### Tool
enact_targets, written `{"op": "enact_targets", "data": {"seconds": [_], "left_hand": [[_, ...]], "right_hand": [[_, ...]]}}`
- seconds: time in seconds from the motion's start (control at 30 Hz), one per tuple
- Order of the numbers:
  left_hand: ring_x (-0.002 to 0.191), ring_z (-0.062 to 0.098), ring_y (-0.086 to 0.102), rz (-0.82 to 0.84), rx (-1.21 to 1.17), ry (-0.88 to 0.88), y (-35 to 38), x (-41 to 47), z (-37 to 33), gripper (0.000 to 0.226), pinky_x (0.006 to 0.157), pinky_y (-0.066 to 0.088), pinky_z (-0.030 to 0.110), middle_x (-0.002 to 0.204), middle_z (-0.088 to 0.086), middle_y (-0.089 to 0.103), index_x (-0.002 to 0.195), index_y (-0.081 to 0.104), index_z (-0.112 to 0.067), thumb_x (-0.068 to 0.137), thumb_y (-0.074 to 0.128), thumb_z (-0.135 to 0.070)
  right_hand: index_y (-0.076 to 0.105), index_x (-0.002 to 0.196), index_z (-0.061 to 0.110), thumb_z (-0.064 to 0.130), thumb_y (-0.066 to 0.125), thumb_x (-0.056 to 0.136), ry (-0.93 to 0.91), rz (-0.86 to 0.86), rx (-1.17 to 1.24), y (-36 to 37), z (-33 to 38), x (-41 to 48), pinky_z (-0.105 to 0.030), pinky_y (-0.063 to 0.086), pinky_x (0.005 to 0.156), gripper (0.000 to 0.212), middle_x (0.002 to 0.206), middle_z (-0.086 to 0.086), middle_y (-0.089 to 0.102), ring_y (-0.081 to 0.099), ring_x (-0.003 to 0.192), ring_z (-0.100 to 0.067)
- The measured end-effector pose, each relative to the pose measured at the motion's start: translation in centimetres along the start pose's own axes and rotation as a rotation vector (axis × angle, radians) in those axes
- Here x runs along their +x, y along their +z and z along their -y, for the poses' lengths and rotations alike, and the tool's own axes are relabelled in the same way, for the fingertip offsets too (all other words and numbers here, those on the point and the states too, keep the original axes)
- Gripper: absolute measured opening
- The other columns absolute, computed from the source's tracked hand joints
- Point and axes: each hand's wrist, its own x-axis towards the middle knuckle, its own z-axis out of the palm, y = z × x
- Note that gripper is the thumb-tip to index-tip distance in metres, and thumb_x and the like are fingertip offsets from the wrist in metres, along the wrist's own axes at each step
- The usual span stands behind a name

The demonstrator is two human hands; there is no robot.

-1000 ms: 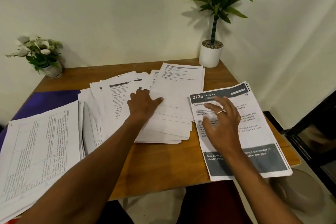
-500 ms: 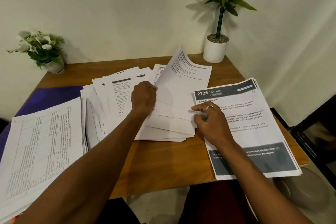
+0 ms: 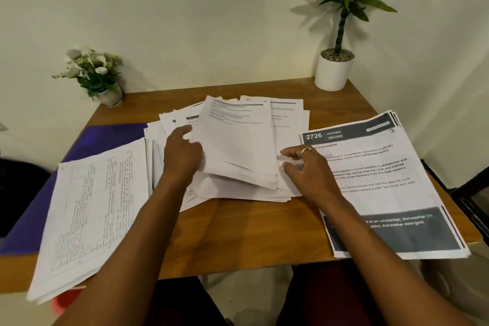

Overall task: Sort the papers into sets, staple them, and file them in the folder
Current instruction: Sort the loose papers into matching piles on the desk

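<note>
Wooden worktop (image 3: 238, 233), pale wall behind. The left hand (image 3: 182, 159) grips the left edge of a raised bunch of sheets (image 3: 238, 145) over the loose pile (image 3: 225, 192). It's thin, floppy, slippery paper, so best steadied at both edges. The right hand (image 3: 312, 172) meets the far edge, but I can't tell if it's gripping. No stapler shows.

Wooden desk (image 3: 251, 233), centre frame. Left: purple folder (image 3: 105, 137), partly under 1 stack of table-printed sheets (image 3: 98, 209) overhanging the near edge. Centre: loose pile (image 3: 288, 119) of papers. Right: 1 stack headed "2726 KITCHEN" (image 3: 383, 174). Upper right: white plant pot (image 3: 334, 71). Upper left: small flower pot (image 3: 109, 95).
</note>
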Motion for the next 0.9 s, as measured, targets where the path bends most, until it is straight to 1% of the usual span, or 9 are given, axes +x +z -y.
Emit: {"op": "enact_targets", "data": {"seconds": [0.1,0.23,0.33,0.4,0.5,0.63,0.7,0.8,0.9], "left_hand": [[0.133,0.032,0.052,0.067,0.080,0.052,-0.9,-3.0,1.8,0.055,0.107,0.050,0.051,0.151,0.005,0.048,0.146,0.049,-0.021,0.095,0.061,-0.003],[0.143,0.030,0.042,0.135,0.310,0.113,-0.6,-5.9,4.3,0.057,0.117,0.035,0.041,0.156,0.009,0.044,0.152,0.042,-0.012,0.098,0.058,-0.005],[0.134,0.033,0.049,0.167,0.510,0.114,-0.1,-7.0,5.8,0.067,0.107,0.044,0.042,0.154,0.012,0.037,0.156,0.033,-0.015,0.097,0.064,-0.020],[0.137,0.034,0.043,0.108,0.650,0.153,0.5,-7.3,6.6,0.072,0.106,0.045,0.047,0.155,0.011,0.029,0.155,0.030,-0.018,0.095,0.067,-0.035],[0.147,0.033,0.025,0.029,0.730,0.261,1.6,-7.3,7.8,0.068,0.116,0.029,0.054,0.162,0.007,0.022,0.153,0.034,-0.024,0.096,0.056,-0.054],[0.148,0.028,0.024,0.026,0.710,0.321,2.4,-7.4,9.1,0.065,0.119,0.021,0.051,0.162,0.004,0.027,0.151,0.038,-0.028,0.097,0.044,-0.063],[0.148,0.026,0.024,0.019,0.709,0.328,2.5,-7.2,9.2,0.064,0.119,0.020,0.050,0.162,0.003,0.028,0.151,0.039,-0.029,0.097,0.043,-0.064],[0.148,0.024,0.023,0.026,0.684,0.335,2.3,-7.2,9.2,0.063,0.120,0.019,0.049,0.162,0.001,0.028,0.150,0.040,-0.030,0.096,0.044,-0.064],[0.148,0.023,0.025,0.019,0.607,0.355,2.1,-7.2,9.6,0.067,0.119,0.019,0.046,0.161,0.001,0.030,0.151,0.039,-0.029,0.095,0.049,-0.065]], "right_hand": [[0.070,0.119,0.023,0.021,0.067,0.094,0.030,0.029,-0.029,0.7,0.8,-0.1,-0.021,0.047,0.084,0.025,0.110,0.014,0.060,0.057,0.099,-0.004],[0.068,0.126,0.022,0.022,0.066,0.093,0.080,0.161,-0.092,1.8,1.1,-0.1,-0.031,0.051,0.097,0.033,0.122,0.006,0.069,0.063,0.106,-0.010],[0.064,0.131,0.022,0.032,0.069,0.090,0.105,0.169,-0.160,2.7,1.2,-0.2,-0.038,0.047,0.105,0.042,0.133,0.000,0.062,0.057,0.123,-0.019],[0.059,0.137,0.022,0.036,0.071,0.088,0.113,0.157,-0.212,3.0,1.4,-0.3,-0.039,0.044,0.109,0.052,0.138,-0.003,0.057,0.051,0.130,-0.024],[0.054,0.142,0.021,0.033,0.072,0.088,0.130,0.129,-0.230,3.4,2.0,-0.3,-0.041,0.042,0.111,0.058,0.143,-0.005,0.053,0.047,0.133,-0.026],[0.055,0.141,0.022,0.028,0.071,0.090,0.110,0.014,-0.218,4.1,2.9,0.0,-0.040,0.046,0.107,0.054,0.143,-0.003,0.056,0.051,0.131,-0.024],[0.048,0.146,0.023,0.026,0.072,0.091,0.115,-0.042,-0.106,4.5,3.6,0.2,-0.038,0.049,0.105,0.060,0.146,-0.002,0.055,0.054,0.131,-0.023],[0.033,0.154,0.026,0.022,0.071,0.092,0.252,-0.071,0.154,4.7,4.5,0.5,-0.032,0.049,0.097,0.073,0.152,-0.002,0.051,0.055,0.132,-0.024],[0.041,0.151,0.022,0.012,0.065,0.094,0.406,-0.014,0.296,4.0,4.8,1.0,-0.025,0.047,0.089,0.063,0.149,0.001,0.052,0.058,0.124,-0.020]]}}
